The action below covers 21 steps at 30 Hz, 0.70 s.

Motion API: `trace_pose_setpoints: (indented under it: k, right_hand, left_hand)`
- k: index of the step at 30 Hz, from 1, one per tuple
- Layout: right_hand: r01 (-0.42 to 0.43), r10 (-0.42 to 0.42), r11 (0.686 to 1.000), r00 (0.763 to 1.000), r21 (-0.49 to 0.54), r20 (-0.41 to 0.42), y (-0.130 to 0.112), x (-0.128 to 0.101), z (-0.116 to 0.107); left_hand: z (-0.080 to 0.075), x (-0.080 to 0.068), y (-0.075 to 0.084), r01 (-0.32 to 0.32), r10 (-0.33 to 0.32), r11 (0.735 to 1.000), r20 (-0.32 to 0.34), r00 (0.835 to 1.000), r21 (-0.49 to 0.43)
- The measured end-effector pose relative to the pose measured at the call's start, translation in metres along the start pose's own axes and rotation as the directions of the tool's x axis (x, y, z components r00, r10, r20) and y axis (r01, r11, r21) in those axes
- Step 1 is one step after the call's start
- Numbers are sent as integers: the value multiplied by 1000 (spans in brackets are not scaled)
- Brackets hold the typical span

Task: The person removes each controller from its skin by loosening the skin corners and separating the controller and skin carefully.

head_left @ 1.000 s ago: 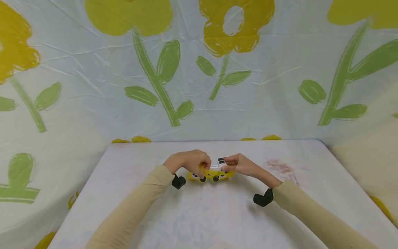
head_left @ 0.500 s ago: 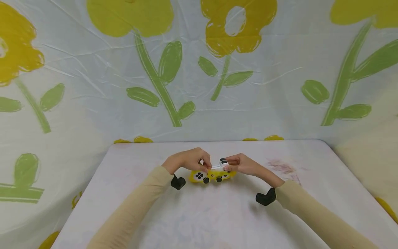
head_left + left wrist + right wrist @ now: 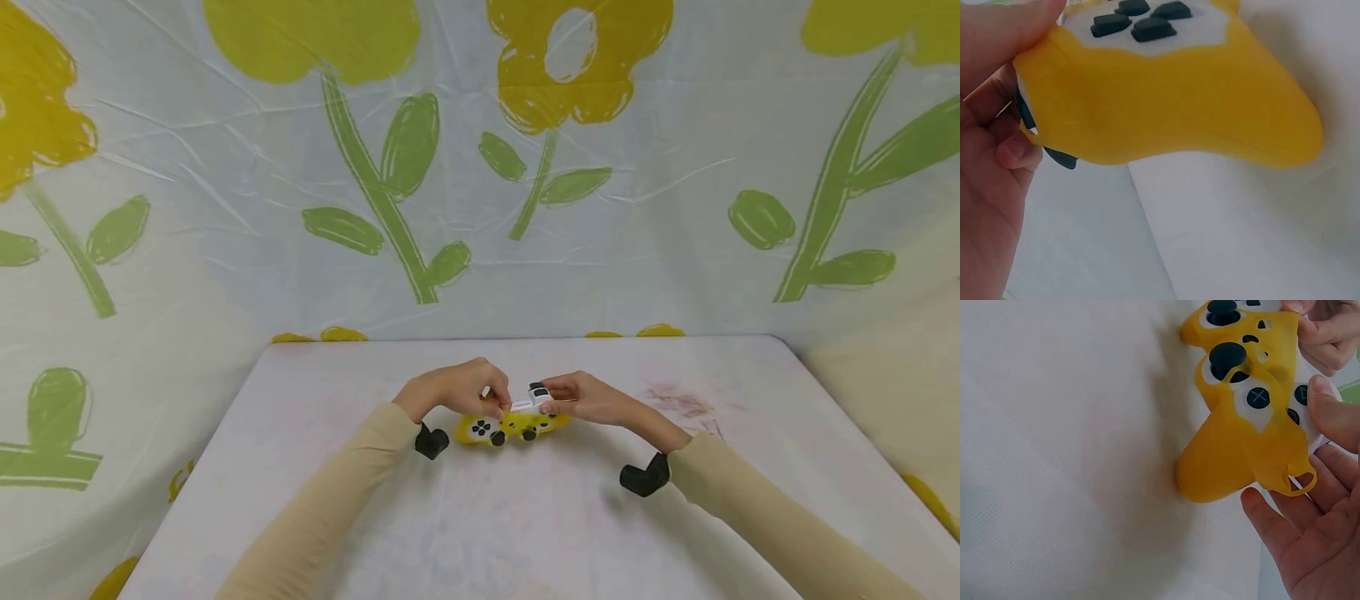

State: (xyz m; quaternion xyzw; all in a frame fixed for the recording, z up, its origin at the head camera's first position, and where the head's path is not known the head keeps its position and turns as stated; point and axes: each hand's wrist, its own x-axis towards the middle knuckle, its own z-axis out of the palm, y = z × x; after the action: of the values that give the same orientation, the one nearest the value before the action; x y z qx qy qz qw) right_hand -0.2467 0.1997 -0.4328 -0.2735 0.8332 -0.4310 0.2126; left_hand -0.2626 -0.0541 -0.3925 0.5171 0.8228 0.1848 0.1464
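Left grip (image 3: 468,389) and right grip (image 3: 591,400) hold a rounded controller (image 3: 529,405) in stretchy yellow skin (image 3: 1160,106)

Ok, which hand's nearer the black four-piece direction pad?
Left: the left hand is just beyond the direction pad, the right hand at the other end of the white controller.

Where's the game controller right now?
The game controller, partly in a yellow cover, is below and slightly right of the head view's middle, held between the left hand and the right hand, toward the far side of the table.
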Motion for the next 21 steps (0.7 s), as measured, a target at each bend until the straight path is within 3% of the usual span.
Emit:
trace_pose_setpoints:
  k: [5,10,16,21]
  right_hand:
    - [1,-1,1000,1000,-10,4,-1,-2,1]
    - [20,-19,1000,1000,-4,8,0,-5,1]
    - [42,-42,998,999,-47,7,2,-4,0]
    - [37,-37,997,999,-67,7,2,-2,1]
  left_hand:
    - [-1,2,8,94,-98,991,46,994,90]
    - [-3,5,17,157,-175,961,60,983,229]
    - [-4,2,18,165,-193,935,62,979,313]
    - [-9,-3,21,181,-232,922,115,966,342]
